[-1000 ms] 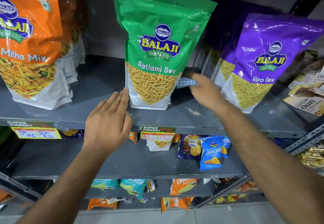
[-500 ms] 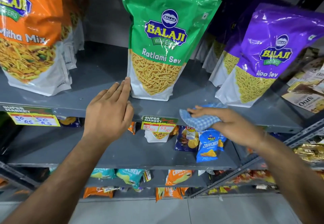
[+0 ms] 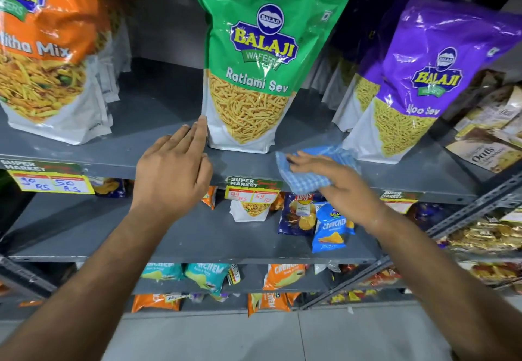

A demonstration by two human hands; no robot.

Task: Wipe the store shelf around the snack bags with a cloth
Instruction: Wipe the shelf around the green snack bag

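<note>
A grey metal shelf (image 3: 158, 123) holds three tall snack bags: orange Mitha Mix (image 3: 48, 58) at left, green Ratlami Sev (image 3: 254, 58) in the middle, purple Aloo Sev (image 3: 418, 83) at right. My right hand (image 3: 336, 182) presses a blue-and-white checked cloth (image 3: 308, 174) flat on the shelf's front edge, between the green and purple bags. My left hand (image 3: 172, 171) rests on the shelf edge with fingers together, fingertips touching the lower left side of the green bag.
More bags stand behind the front ones. Price tags (image 3: 252, 191) hang on the shelf lip. Oats packs (image 3: 485, 151) lie at far right. Lower shelves (image 3: 141, 236) carry small chip packets (image 3: 329, 228). A slotted metal upright (image 3: 466, 208) runs diagonally at right.
My right hand drew the cloth out from behind the green bag to the shelf's front edge, where it now lies a little further onto the shelf. My left hand stayed beside the green bag.
</note>
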